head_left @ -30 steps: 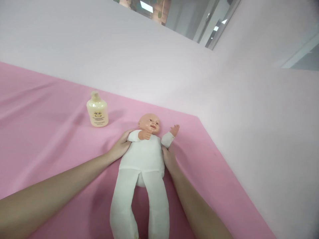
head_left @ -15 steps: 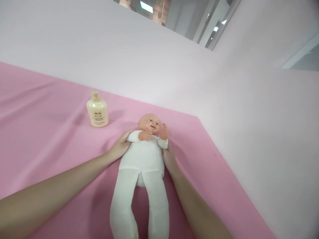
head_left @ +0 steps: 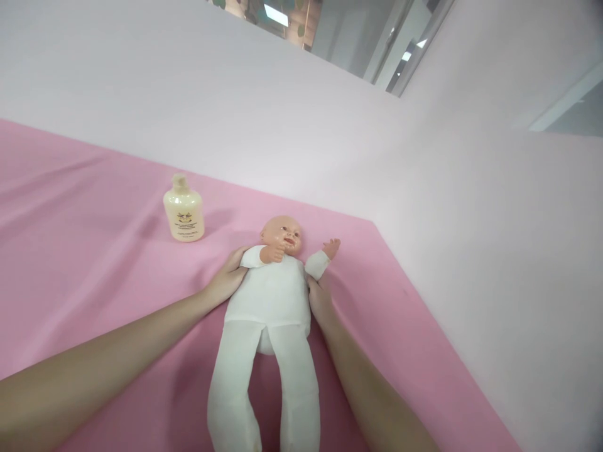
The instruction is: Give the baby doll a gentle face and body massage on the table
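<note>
A baby doll in a white soft suit lies on its back on the pink cloth, head away from me. My left hand cups the doll's side under its bent arm. My right hand presses the other side of the torso, just below the doll's outstretched arm. Both hands grip the doll's body between them. A cream lotion bottle stands upright to the left of the doll's head.
The pink cloth ends at a corner right of the doll, against pale pink walls. Folds run across the cloth on the left. Above the wall's top edge a glass partition and ceiling lights show.
The doll's far arm swung in toward its face half a second ago and now lies stretched out to the right again. My hands stay on the torso.
</note>
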The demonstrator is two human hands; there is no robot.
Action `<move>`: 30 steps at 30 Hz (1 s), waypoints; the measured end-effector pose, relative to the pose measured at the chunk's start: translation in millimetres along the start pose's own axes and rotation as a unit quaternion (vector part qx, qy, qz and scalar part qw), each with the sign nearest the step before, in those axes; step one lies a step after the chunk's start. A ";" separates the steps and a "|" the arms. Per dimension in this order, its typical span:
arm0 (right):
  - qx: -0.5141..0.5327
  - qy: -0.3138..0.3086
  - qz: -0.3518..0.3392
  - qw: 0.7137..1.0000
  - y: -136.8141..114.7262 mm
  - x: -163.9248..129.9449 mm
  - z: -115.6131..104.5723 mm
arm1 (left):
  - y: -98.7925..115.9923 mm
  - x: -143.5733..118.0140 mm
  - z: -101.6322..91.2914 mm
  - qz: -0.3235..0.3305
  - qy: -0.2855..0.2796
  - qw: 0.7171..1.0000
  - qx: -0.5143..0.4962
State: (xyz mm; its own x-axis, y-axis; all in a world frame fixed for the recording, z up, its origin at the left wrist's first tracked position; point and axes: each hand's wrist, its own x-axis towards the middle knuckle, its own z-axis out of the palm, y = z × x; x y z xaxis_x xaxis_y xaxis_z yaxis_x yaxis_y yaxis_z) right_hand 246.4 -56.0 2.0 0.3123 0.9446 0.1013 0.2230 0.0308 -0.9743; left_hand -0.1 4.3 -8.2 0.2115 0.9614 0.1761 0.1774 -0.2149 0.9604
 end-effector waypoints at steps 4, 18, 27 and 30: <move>-0.012 -0.002 -0.024 1.000 3.0 1.8 0.3 | -1.2 0.9 -0.8 0.021 -0.009 1.000 0.004; 0.007 -0.008 -0.028 1.000 -2.5 0.7 0.5 | 4.4 0.2 -0.6 -0.001 -0.014 1.000 -0.005; -0.002 -0.003 -0.022 1.000 0.8 2.2 0.7 | 2.5 0.8 -0.3 0.009 -0.012 1.000 -0.008; -0.010 -0.002 -0.025 1.000 -1.5 1.5 1.5 | 0.6 0.8 -0.8 0.005 -0.014 1.000 -0.009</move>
State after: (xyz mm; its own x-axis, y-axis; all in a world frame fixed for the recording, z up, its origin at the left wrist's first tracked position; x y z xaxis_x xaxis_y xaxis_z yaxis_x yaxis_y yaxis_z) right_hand 245.2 -54.2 3.3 0.2962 0.9434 0.1490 0.2573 0.0714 -0.9637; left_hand -0.5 5.1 -7.4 0.2404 0.9538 0.1800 0.1584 -0.2215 0.9622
